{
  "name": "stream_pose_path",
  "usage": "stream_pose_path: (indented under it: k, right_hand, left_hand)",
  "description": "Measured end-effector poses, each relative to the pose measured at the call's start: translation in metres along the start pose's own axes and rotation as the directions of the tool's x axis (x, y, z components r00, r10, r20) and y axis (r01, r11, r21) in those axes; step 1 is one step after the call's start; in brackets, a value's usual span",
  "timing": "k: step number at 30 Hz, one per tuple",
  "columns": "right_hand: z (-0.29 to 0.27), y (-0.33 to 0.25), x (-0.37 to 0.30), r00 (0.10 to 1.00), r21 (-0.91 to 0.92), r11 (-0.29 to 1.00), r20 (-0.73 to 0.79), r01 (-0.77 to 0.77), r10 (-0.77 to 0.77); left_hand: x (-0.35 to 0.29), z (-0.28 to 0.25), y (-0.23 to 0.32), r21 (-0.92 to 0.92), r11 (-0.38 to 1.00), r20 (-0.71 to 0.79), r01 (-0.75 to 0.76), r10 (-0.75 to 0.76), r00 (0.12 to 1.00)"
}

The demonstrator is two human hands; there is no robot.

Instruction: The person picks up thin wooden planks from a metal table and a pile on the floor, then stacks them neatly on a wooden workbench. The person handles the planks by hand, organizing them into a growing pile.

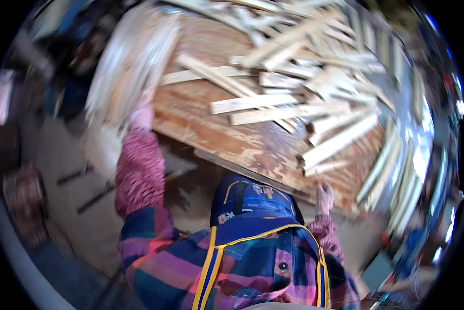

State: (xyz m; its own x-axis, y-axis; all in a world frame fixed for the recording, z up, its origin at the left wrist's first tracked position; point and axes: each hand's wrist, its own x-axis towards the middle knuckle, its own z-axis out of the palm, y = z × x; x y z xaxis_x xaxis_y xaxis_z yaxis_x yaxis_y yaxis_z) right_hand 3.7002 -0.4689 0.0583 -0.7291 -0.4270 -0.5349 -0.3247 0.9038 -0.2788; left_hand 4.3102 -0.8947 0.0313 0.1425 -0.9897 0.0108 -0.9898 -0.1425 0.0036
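Observation:
At the left end of the table, a stack of long pale wooden slats [131, 67] lies side by side, smeared by motion. My left hand [142, 114] reaches forward and touches the near right side of this stack; its fingers are blurred, so their grip does not show. By the table's front edge on the right is my right hand [324, 199], held low with its fingers partly hidden. No object shows in it. Closest to that hand are short pale wood pieces [327, 168] on the tabletop.
The worn brown wooden table [216, 137] slants across the view. Loose wood strips [289, 39] lie in a jumbled heap on its far and right parts. More long strips [381, 170] hang or lean along the right side. A blue apron [252, 204] covers my front.

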Motion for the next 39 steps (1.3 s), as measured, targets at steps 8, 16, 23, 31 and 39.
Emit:
stream_pose_path:
  k: [8, 16, 23, 31, 39]
  right_hand:
    - [0.004, 0.044, -0.016, 0.987, 0.227, 0.973, -0.143, -0.042, 0.076]
    - [-0.046, 0.093, 0.006, 0.918, 0.289, 0.954, -0.353, -0.076, 0.18]
    - [-0.176, 0.184, 0.095, 0.734, 0.121, 0.95, -0.609, -0.287, 0.3]
    - [-0.278, 0.234, 0.203, 0.9, -0.109, 0.952, -0.373, -0.285, 0.226]
    - [-0.332, 0.338, 0.236, 0.957, 0.381, 0.922, -0.235, -0.07, 0.17]
  left_hand:
    - [0.019, -0.03, 0.045, 0.269, 0.961, 0.228, 0.058, -0.122, 0.966]
    - [-0.025, -0.052, 0.154, 0.159, 0.933, -0.304, -0.322, 0.356, 0.884]
    - [-0.298, -0.062, 0.42, -0.674, 0.24, -0.146, -0.699, 0.884, 0.444]
    - [-0.46, -0.003, 0.616, -0.097, 0.565, 0.229, -0.819, 0.814, 0.534]
    - [-0.484, -0.03, 0.717, -0.633, 0.641, 0.297, -0.434, 0.719, 0.629]
